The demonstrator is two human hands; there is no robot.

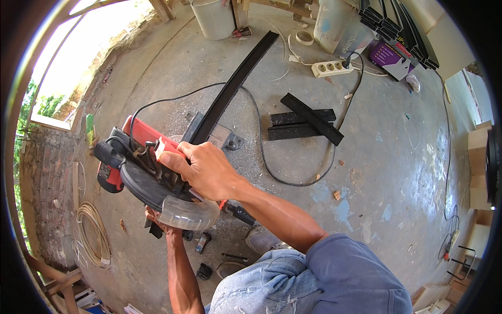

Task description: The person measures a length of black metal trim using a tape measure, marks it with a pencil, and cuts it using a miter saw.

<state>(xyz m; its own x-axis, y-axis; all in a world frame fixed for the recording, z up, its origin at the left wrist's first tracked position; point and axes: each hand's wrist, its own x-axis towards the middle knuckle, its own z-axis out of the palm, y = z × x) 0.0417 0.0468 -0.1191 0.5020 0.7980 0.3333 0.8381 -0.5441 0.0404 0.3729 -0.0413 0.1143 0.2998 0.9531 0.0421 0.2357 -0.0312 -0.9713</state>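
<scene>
My right hand (201,166) is wrapped round the red handle (170,149) of a red and black mitre saw (144,180) on the floor. Its clear blade guard (188,213) bulges toward me. A long black channel strip (235,83) lies across the saw's grey base (222,135) and reaches away to the far right. Below the guard, my left hand (166,224) grips a short black end (155,230) that sticks out on the near side. The guard and saw body hide part of that hand and the strip's middle.
Short black strip pieces (308,120) lie crossed right of the saw. A black cable (261,152) loops over the floor to a white power strip (332,68). A coiled hose (94,235) lies at left. Small tools (203,242) sit near my shoes (261,238).
</scene>
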